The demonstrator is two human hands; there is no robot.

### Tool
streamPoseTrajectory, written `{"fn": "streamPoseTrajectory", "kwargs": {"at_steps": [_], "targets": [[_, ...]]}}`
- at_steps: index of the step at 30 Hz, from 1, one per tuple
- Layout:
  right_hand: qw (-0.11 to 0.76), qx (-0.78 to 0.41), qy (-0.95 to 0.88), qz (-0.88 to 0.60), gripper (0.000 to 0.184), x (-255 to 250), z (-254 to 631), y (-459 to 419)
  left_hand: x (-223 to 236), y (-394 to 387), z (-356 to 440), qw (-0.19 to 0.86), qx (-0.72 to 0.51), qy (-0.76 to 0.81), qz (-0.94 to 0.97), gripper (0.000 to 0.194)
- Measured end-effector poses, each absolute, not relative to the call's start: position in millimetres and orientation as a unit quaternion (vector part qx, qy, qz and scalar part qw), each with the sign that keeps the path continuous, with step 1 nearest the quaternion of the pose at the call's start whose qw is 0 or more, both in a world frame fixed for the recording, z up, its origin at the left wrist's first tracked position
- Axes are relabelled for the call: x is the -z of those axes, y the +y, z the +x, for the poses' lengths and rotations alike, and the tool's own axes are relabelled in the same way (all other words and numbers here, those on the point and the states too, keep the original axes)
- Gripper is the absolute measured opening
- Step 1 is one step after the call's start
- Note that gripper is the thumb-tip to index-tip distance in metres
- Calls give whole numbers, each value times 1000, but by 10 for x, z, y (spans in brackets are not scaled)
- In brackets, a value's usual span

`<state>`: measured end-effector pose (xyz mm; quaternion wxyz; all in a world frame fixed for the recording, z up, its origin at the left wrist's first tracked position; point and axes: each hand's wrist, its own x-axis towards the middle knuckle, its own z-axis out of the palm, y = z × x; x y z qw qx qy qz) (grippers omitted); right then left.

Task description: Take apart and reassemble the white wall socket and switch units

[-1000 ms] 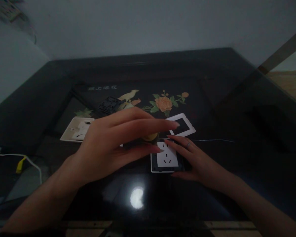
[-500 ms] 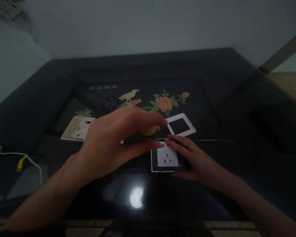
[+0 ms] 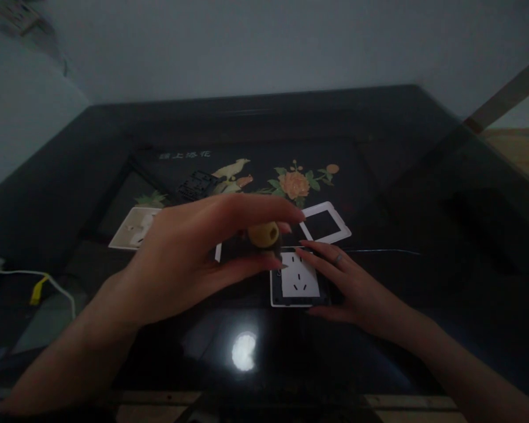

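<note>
My left hand (image 3: 203, 252) is closed around a screwdriver, whose yellow handle end (image 3: 264, 235) points up toward me. Its shaft is hidden by the fingers and the dark surroundings. The grip is over the left edge of a wall socket (image 3: 300, 279), a white face with slots in a black frame on a white base. My right hand (image 3: 348, 282) grips this socket by its right side, with fingers on the top part and thumb at the lower edge. A white cover frame (image 3: 311, 238) lies just behind the socket, close to my right fingertips.
On the dark glossy table (image 3: 405, 141), a second white socket plate (image 3: 127, 232) lies left, partly behind my left hand. A black slotted part (image 3: 198, 183) is farther back. A thin wire (image 3: 385, 251) stretches right. A white cable (image 3: 64, 288) with a yellow tag (image 3: 38, 291) lies far left.
My left hand has shifted and tilted slightly, and more of the yellow handle end now shows between its fingers. My right hand and the wall socket have stayed in place.
</note>
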<state>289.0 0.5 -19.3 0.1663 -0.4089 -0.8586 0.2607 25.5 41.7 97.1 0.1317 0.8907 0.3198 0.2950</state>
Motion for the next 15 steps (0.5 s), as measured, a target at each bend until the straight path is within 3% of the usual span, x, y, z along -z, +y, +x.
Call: {"fn": "streamPoseTrajectory", "kwargs": {"at_steps": [4, 8, 10, 15], "targets": [[168, -255, -863, -402, 86, 192, 2883, -4, -912, 395, 322, 117, -325, 290, 892, 27], [164, -255, -862, -406, 85, 197, 2885, -4, -983, 362, 282, 227, -272, 308, 883, 53], [163, -259, -861, -406, 85, 201, 2891, -2, -1001, 365, 265, 247, -262, 301, 883, 56], [169, -254, -863, -403, 87, 208, 2894, -2, -914, 406, 333, 128, -315, 283, 897, 40]]}}
